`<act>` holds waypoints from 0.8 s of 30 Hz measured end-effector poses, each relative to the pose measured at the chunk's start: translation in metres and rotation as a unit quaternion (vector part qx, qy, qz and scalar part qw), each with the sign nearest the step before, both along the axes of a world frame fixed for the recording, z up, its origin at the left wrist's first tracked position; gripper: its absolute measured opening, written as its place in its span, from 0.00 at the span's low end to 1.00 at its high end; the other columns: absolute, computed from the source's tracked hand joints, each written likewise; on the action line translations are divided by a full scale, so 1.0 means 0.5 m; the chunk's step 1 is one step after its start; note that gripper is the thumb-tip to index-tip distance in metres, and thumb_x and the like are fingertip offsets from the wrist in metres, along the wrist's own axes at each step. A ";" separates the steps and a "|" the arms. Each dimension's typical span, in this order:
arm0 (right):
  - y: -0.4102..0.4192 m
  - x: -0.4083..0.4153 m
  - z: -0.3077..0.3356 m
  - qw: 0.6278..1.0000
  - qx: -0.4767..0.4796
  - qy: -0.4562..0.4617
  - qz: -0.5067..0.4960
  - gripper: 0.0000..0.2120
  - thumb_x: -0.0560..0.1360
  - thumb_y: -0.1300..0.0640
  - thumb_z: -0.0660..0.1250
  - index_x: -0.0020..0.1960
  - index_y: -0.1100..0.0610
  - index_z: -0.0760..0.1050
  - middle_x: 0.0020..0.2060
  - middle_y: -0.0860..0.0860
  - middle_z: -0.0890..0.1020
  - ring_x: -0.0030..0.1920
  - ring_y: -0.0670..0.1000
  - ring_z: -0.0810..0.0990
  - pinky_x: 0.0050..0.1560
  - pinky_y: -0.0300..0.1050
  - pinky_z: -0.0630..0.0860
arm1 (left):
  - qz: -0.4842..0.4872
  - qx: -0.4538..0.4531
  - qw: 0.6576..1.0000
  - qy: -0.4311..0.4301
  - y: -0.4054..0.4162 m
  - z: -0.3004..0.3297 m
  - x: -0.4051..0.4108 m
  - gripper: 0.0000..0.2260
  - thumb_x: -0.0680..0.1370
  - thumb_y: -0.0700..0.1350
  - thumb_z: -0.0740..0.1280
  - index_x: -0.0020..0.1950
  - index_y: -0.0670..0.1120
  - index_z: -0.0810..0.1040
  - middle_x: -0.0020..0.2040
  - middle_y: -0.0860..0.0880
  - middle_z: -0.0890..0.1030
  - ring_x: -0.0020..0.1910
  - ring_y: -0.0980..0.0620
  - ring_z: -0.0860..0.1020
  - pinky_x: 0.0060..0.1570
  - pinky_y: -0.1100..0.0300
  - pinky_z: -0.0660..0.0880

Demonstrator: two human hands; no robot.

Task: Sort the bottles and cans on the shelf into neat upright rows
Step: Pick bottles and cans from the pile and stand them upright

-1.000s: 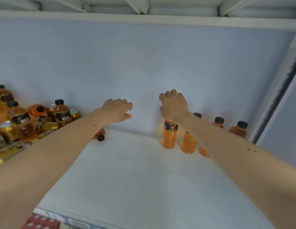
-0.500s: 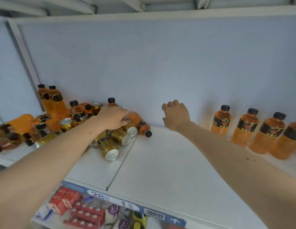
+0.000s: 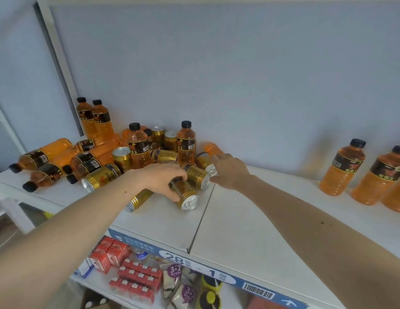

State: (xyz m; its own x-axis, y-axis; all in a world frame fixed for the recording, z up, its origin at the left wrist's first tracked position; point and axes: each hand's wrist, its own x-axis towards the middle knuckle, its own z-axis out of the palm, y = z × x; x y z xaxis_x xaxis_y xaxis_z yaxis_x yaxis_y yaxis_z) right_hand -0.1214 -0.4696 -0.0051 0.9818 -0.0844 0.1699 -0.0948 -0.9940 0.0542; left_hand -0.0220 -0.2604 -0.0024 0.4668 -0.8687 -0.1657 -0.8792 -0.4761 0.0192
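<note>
A jumble of orange drink bottles and gold cans fills the left of the white shelf (image 3: pixel 250 221). Several bottles lie on their sides (image 3: pixel 39 155); others stand upright (image 3: pixel 186 144). My left hand (image 3: pixel 160 177) grips a gold can (image 3: pixel 187 196) that lies on its side at the front of the pile. My right hand (image 3: pixel 230 170) reaches in from the right, fingers fairly straight, touching the end of another lying gold can (image 3: pixel 203 161). A row of upright orange bottles (image 3: pixel 342 168) stands along the back wall at the right.
Upright cans (image 3: pixel 122 157) stand among the pile. A lying orange bottle (image 3: pixel 213 149) sits just behind my right hand. A seam (image 3: pixel 200 219) splits the shelf boards. Below the blue label strip (image 3: pixel 194 265), red cartons (image 3: pixel 130 275) and snack bags fill the lower shelf.
The view swung left to the pile. My left hand moved onto a lying gold can and closed round it. My right hand left the row of bottles and reached the cans.
</note>
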 end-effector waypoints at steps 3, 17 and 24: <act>0.022 0.023 -0.025 0.999 0.000 0.049 0.021 0.30 0.71 0.42 0.71 0.67 0.54 0.64 0.61 0.53 0.73 0.59 0.57 0.75 0.46 0.51 0.73 | -0.020 0.003 1.000 -0.010 -0.001 -0.014 0.000 0.33 0.68 0.60 0.74 0.69 0.56 0.67 0.63 0.56 0.70 0.61 0.55 0.68 0.57 0.55 0.72; 0.030 0.075 -0.069 0.984 0.145 0.101 -0.010 0.30 0.72 0.44 0.72 0.64 0.55 0.62 0.55 0.55 0.77 0.52 0.56 0.79 0.52 0.53 0.79 | -0.082 -0.001 0.996 -0.024 -0.035 -0.044 0.002 0.31 0.64 0.56 0.78 0.63 0.58 0.69 0.59 0.56 0.74 0.58 0.52 0.68 0.49 0.57 0.69; -0.003 0.059 -0.051 0.977 0.161 0.142 0.001 0.32 0.73 0.48 0.72 0.69 0.55 0.60 0.57 0.56 0.78 0.53 0.56 0.79 0.47 0.45 0.75 | -0.082 -0.008 0.997 0.000 -0.035 -0.049 0.012 0.28 0.63 0.61 0.77 0.58 0.61 0.68 0.54 0.58 0.74 0.53 0.55 0.70 0.43 0.58 0.71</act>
State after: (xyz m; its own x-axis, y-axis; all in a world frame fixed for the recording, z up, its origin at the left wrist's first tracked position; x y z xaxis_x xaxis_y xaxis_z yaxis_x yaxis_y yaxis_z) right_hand -0.0919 -0.4710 -0.0305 0.9858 -0.0873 -0.1437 -0.1200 -0.9640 -0.2374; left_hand -0.0162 -0.2777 -0.0270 0.3181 -0.9360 -0.1506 -0.9452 -0.3253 0.0259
